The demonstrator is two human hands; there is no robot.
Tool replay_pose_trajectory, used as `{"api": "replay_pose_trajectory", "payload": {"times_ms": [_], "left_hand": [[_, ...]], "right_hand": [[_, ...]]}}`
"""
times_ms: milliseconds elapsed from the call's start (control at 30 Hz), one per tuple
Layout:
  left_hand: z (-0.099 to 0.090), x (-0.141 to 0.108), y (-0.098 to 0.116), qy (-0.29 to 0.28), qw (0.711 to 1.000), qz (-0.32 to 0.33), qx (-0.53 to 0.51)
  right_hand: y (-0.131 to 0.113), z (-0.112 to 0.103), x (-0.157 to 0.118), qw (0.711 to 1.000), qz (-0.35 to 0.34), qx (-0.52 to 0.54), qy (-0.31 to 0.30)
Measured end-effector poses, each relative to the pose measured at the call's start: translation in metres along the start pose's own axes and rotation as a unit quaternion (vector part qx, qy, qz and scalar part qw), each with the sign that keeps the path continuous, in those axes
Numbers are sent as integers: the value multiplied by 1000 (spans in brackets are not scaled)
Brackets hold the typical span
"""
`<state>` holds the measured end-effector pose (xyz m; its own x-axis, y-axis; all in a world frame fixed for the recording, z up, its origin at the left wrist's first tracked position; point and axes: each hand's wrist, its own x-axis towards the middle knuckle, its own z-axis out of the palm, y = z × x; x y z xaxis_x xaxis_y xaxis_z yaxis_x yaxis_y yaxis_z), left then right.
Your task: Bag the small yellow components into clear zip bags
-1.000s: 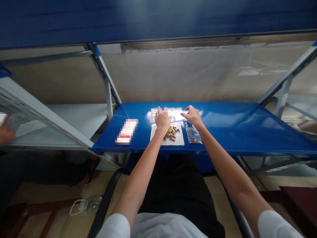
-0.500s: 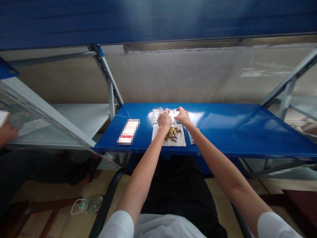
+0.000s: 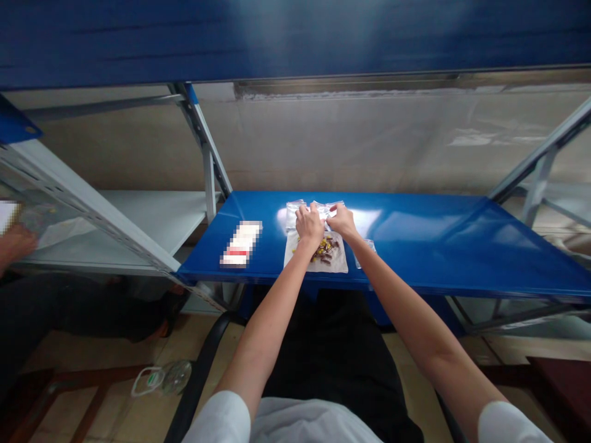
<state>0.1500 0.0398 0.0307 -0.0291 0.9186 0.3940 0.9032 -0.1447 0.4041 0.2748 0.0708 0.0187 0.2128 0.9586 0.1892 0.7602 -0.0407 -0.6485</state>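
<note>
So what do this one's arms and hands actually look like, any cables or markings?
They're a person's, not a machine's. The left hand and right hand are bare, without gloves. A short, plain, whitish left sleeve and matching right sleeve end above the elbows. I see no cables, wristbands or markings; rings would be too small to tell.

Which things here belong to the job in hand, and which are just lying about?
Likely in the job:
Clear bags, at the left hand and right hand
Capsules, nearer the wearer
Sheet, under the capsules
Near bag, partly hidden by the right arm

Probably just lying about:
Bottle, on the floor
Blurred item, untouched; I can't tell what it is
</note>
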Motion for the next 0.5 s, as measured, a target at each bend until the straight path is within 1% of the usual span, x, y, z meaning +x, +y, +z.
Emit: {"api": "replay_pose_trajectory", "payload": {"times_ms": [167,267,367,500], "left_hand": [[3,3,1,-3,1000,-7,-20],[0,5,3,3,998,-18,-56],[-11,6,4,19,993,-17,-119],[-39,1,5,42,971,-8,-236]], "right_hand": [[-4,0,1,998,16,56,-15],[-7,-4,-4,997,17,74,-6],[-12,-16,-12,993,0,117,9],[-22,-45,-31,980,-62,188,-9]]}}
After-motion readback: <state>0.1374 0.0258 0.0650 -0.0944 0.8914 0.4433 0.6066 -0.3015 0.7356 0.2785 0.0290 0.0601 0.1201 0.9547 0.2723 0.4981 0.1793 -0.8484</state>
